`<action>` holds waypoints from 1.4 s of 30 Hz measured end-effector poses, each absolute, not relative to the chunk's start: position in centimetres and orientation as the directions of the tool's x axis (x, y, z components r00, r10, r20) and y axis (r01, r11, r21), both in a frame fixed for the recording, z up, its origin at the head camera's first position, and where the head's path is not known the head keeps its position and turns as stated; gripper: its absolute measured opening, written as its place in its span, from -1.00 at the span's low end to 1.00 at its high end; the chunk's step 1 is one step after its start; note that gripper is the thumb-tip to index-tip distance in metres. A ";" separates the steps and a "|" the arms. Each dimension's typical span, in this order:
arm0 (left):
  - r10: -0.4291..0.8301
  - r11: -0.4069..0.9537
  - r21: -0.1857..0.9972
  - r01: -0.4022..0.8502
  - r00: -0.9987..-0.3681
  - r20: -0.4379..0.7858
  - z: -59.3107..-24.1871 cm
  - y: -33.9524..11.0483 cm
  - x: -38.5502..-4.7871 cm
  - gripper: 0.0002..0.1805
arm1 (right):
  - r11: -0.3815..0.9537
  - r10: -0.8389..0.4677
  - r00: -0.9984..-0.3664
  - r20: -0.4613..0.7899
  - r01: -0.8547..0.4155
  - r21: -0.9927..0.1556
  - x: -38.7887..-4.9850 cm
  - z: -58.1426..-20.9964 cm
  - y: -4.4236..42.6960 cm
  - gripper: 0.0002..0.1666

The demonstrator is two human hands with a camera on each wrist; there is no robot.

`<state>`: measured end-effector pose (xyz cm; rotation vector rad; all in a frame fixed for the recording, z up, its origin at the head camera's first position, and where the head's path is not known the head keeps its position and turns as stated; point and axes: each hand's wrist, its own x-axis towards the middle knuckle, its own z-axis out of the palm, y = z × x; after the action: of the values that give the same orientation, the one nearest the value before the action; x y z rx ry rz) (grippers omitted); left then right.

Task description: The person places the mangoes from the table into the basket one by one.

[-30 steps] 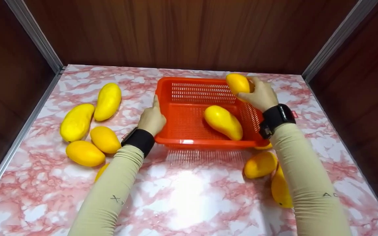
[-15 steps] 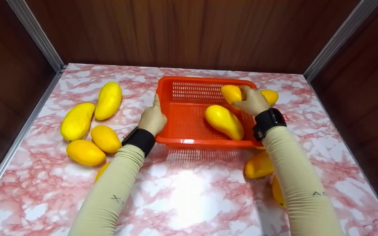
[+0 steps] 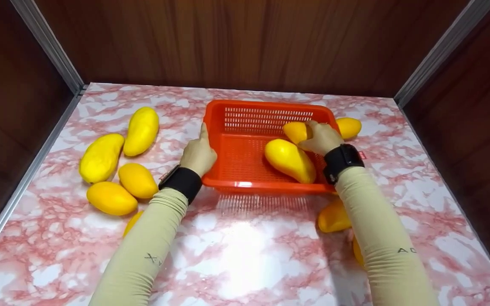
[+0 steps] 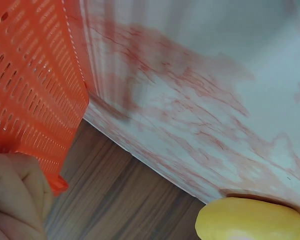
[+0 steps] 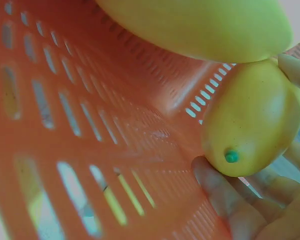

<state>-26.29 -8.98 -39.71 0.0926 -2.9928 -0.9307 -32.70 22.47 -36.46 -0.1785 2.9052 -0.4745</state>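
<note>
Gently lower the mango (image 3: 294,132), pinched by the right hand (image 3: 322,138), into the basket (image 3: 245,185)'s back-right corner; left hand (image 3: 199,156) grips left edge

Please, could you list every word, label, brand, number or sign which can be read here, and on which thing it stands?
"X", then a smaller mark too unclear to read: on the left sleeve.
"A", then a letter only partly visible, perhaps "C": on the right sleeve.
The red tag by the right wristband is too small to read.
I can read no text on the basket or the mangoes.
</note>
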 end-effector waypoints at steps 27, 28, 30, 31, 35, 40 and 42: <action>-0.057 0.818 0.572 -0.054 -0.998 -0.014 -39.8 -9.2 -26.4 -0.15 | 0.936 -0.233 -0.940 -0.249 -0.148 -0.318 -32.4 -37.1 22.0 -0.24; -0.056 0.818 0.572 -0.056 -0.998 -0.018 -39.8 -9.2 -26.4 -0.15 | 0.935 -0.237 -0.941 -0.242 -0.154 -0.319 -32.4 -37.0 22.0 -0.26; -0.053 0.820 0.570 -0.054 -0.998 -0.018 -39.8 -9.2 -26.4 -0.15 | 0.935 -0.231 -0.944 -0.237 -0.149 -0.321 -32.3 -36.7 22.1 -0.27; -0.052 0.821 0.569 -0.052 -0.999 -0.017 -39.8 -9.2 -26.4 -0.15 | 0.936 -0.226 -0.945 -0.234 -0.145 -0.321 -32.3 -36.6 22.1 -0.28; -0.048 0.820 0.571 -0.048 -0.999 -0.015 -39.8 -9.2 -26.4 -0.14 | 0.935 -0.220 -0.952 -0.213 -0.144 -0.324 -32.2 -36.1 22.4 -0.30; -0.045 0.821 0.569 -0.044 -0.999 -0.012 -39.8 -9.2 -26.4 -0.15 | 0.925 -0.219 -0.957 -0.190 -0.142 -0.352 -32.0 -35.3 22.9 -0.30; -0.046 0.819 0.572 -0.044 -0.999 -0.011 -39.8 -9.2 -26.4 -0.15 | 0.917 -0.222 -0.959 -0.175 -0.145 -0.371 -31.9 -34.9 23.1 -0.33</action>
<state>-26.36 -9.23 -39.78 0.0734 -2.9935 -0.9403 -31.90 23.11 -34.92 -0.2771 2.8644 -0.5301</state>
